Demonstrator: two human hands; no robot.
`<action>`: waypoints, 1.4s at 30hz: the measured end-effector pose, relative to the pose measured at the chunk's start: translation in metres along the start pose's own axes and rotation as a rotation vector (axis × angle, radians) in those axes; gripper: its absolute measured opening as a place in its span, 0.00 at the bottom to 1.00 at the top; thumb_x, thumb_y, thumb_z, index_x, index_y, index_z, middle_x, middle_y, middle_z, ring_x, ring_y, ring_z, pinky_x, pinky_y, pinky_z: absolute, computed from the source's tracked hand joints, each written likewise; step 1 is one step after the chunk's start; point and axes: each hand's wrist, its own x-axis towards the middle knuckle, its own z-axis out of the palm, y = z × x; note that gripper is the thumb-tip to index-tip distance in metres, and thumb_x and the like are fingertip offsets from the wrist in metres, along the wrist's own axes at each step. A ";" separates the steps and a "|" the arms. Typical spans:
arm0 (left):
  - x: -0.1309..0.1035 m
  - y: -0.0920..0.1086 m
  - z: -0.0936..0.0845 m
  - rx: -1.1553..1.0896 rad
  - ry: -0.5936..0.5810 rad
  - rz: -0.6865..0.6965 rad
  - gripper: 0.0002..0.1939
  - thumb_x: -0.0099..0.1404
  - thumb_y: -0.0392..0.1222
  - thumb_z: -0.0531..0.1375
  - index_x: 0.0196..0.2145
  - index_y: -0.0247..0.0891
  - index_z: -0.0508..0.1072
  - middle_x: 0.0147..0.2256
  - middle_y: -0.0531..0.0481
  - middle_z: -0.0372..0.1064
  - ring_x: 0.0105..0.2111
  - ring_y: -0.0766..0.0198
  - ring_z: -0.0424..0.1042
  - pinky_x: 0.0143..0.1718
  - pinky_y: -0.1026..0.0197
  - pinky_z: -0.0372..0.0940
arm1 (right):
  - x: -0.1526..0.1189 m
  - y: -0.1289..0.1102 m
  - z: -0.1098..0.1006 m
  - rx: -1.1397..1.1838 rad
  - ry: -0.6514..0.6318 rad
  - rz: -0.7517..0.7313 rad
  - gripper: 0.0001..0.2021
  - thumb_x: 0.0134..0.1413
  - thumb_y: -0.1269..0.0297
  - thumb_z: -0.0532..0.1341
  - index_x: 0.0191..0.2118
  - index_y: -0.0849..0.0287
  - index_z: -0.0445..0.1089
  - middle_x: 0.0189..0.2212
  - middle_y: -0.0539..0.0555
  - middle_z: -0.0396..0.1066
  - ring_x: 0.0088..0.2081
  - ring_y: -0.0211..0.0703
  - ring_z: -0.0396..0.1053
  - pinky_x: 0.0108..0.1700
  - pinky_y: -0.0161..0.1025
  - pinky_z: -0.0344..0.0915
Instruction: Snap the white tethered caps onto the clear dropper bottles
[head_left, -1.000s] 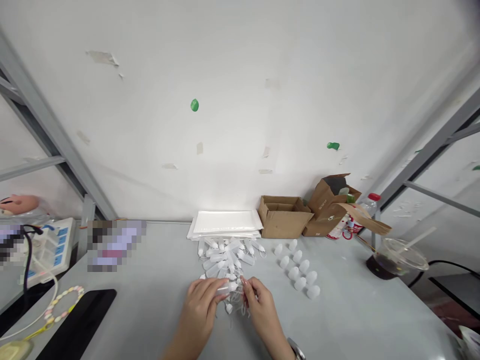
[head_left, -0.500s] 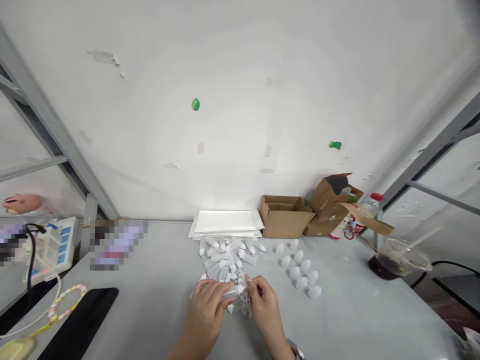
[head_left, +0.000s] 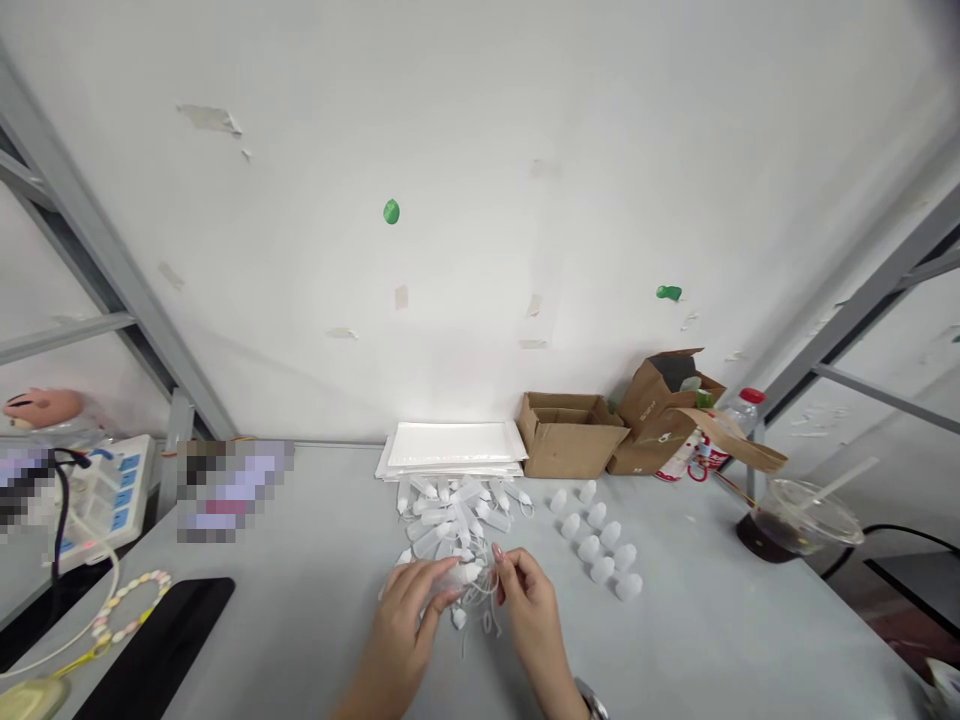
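A small translucent white tube [head_left: 466, 573] with a pointed white end is pinched between the thumb and fingers of my left hand [head_left: 401, 610]. A thin white string [head_left: 490, 580] hangs from around its tip, and my right hand [head_left: 531, 600] pinches beside it, thumb against forefinger. What exactly sits in that pinch is too small to be sure of, though the string reaches it. Right behind both hands lies a loose pile of similar tubes [head_left: 457, 500] with strings, partly hidden by my left hand.
Right of the pile stand several whitish egg-shaped pieces [head_left: 601, 570] in two rows. Behind are stacked white sheets [head_left: 457, 445], a cardboard box [head_left: 574, 450] and a paper bag [head_left: 652, 440]. A drink cup [head_left: 780, 530] stands at right; a black phone-like slab [head_left: 161, 645] lies left.
My left hand has shifted slightly left, and the tube's tip has drawn a little away from my right hand. The right hand has barely moved.
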 end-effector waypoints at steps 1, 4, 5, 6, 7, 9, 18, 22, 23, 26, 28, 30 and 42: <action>0.001 -0.001 -0.001 -0.010 -0.012 -0.003 0.14 0.62 0.44 0.53 0.45 0.44 0.70 0.37 0.49 0.74 0.37 0.60 0.72 0.39 0.58 0.67 | 0.000 -0.003 -0.001 0.001 -0.017 -0.035 0.17 0.54 0.49 0.53 0.27 0.58 0.63 0.22 0.48 0.61 0.25 0.38 0.60 0.29 0.33 0.59; 0.002 -0.004 -0.001 -0.020 -0.021 0.018 0.14 0.62 0.43 0.55 0.46 0.44 0.68 0.37 0.50 0.74 0.37 0.60 0.72 0.40 0.58 0.67 | 0.000 -0.011 -0.004 -0.054 -0.090 -0.149 0.13 0.56 0.53 0.52 0.37 0.57 0.65 0.33 0.52 0.65 0.36 0.41 0.64 0.38 0.34 0.60; 0.003 -0.004 -0.001 -0.023 -0.026 0.047 0.12 0.62 0.42 0.55 0.44 0.44 0.68 0.36 0.50 0.74 0.36 0.61 0.72 0.40 0.58 0.66 | -0.001 -0.013 -0.005 -0.093 -0.138 -0.173 0.13 0.57 0.54 0.51 0.36 0.57 0.66 0.33 0.52 0.65 0.36 0.41 0.63 0.39 0.34 0.59; 0.004 -0.004 -0.001 -0.025 -0.033 0.086 0.11 0.62 0.41 0.55 0.42 0.43 0.69 0.35 0.51 0.74 0.36 0.61 0.72 0.40 0.58 0.66 | -0.002 -0.015 -0.005 -0.134 -0.191 -0.181 0.13 0.58 0.55 0.51 0.33 0.57 0.65 0.31 0.51 0.65 0.35 0.40 0.63 0.38 0.34 0.59; 0.004 -0.004 -0.001 -0.026 -0.040 0.127 0.09 0.62 0.41 0.55 0.41 0.43 0.69 0.35 0.51 0.74 0.35 0.62 0.72 0.40 0.58 0.65 | -0.003 -0.015 -0.005 -0.172 -0.240 -0.174 0.14 0.58 0.54 0.50 0.30 0.58 0.64 0.28 0.50 0.63 0.32 0.39 0.62 0.36 0.33 0.58; 0.005 -0.002 -0.001 -0.021 -0.047 0.190 0.08 0.62 0.40 0.54 0.40 0.42 0.69 0.34 0.50 0.74 0.34 0.62 0.72 0.40 0.58 0.65 | -0.005 -0.014 -0.005 -0.219 -0.298 -0.134 0.17 0.59 0.53 0.49 0.25 0.58 0.61 0.23 0.48 0.60 0.27 0.37 0.60 0.32 0.32 0.57; 0.006 0.010 0.001 -0.054 -0.253 -0.121 0.14 0.66 0.45 0.48 0.31 0.40 0.69 0.26 0.51 0.72 0.31 0.60 0.69 0.33 0.60 0.65 | -0.007 -0.010 -0.011 -0.156 -0.288 -0.149 0.12 0.55 0.54 0.54 0.32 0.58 0.64 0.28 0.50 0.65 0.32 0.40 0.63 0.36 0.34 0.58; 0.006 0.007 0.002 -0.073 -0.244 -0.042 0.10 0.64 0.44 0.52 0.37 0.40 0.69 0.35 0.48 0.73 0.38 0.59 0.68 0.40 0.57 0.63 | -0.004 -0.012 -0.012 -0.183 -0.320 -0.060 0.17 0.58 0.52 0.49 0.28 0.58 0.64 0.22 0.49 0.64 0.27 0.38 0.62 0.31 0.33 0.58; 0.005 0.006 0.002 -0.069 -0.242 -0.014 0.09 0.63 0.44 0.52 0.38 0.40 0.70 0.36 0.48 0.73 0.38 0.58 0.68 0.41 0.56 0.63 | -0.003 -0.013 -0.013 -0.201 -0.342 -0.033 0.18 0.58 0.51 0.48 0.25 0.58 0.63 0.19 0.47 0.62 0.24 0.38 0.61 0.30 0.33 0.57; 0.005 0.007 0.000 -0.052 -0.264 -0.041 0.10 0.63 0.45 0.52 0.35 0.40 0.70 0.34 0.48 0.73 0.36 0.59 0.68 0.41 0.56 0.62 | -0.003 -0.015 -0.015 -0.207 -0.385 -0.042 0.17 0.56 0.52 0.52 0.25 0.59 0.64 0.20 0.48 0.64 0.25 0.38 0.62 0.31 0.33 0.58; 0.006 0.009 -0.002 -0.054 -0.277 -0.109 0.11 0.64 0.47 0.51 0.34 0.40 0.70 0.33 0.48 0.72 0.36 0.58 0.67 0.39 0.56 0.62 | -0.003 -0.016 -0.016 -0.161 -0.359 -0.067 0.13 0.53 0.53 0.57 0.32 0.59 0.67 0.26 0.50 0.68 0.31 0.40 0.64 0.35 0.34 0.60; 0.007 0.012 -0.004 -0.072 -0.280 -0.152 0.12 0.64 0.48 0.50 0.34 0.40 0.70 0.33 0.48 0.72 0.37 0.58 0.67 0.39 0.57 0.62 | -0.004 -0.015 -0.015 -0.116 -0.341 -0.040 0.14 0.52 0.52 0.57 0.34 0.59 0.68 0.27 0.51 0.68 0.31 0.40 0.65 0.35 0.34 0.61; 0.013 0.008 -0.001 -0.510 -0.269 -0.591 0.20 0.60 0.58 0.46 0.21 0.41 0.60 0.17 0.56 0.61 0.21 0.63 0.65 0.28 0.63 0.61 | 0.015 0.009 -0.037 -0.385 0.004 -0.170 0.10 0.49 0.57 0.59 0.27 0.57 0.70 0.24 0.52 0.69 0.28 0.44 0.65 0.33 0.38 0.60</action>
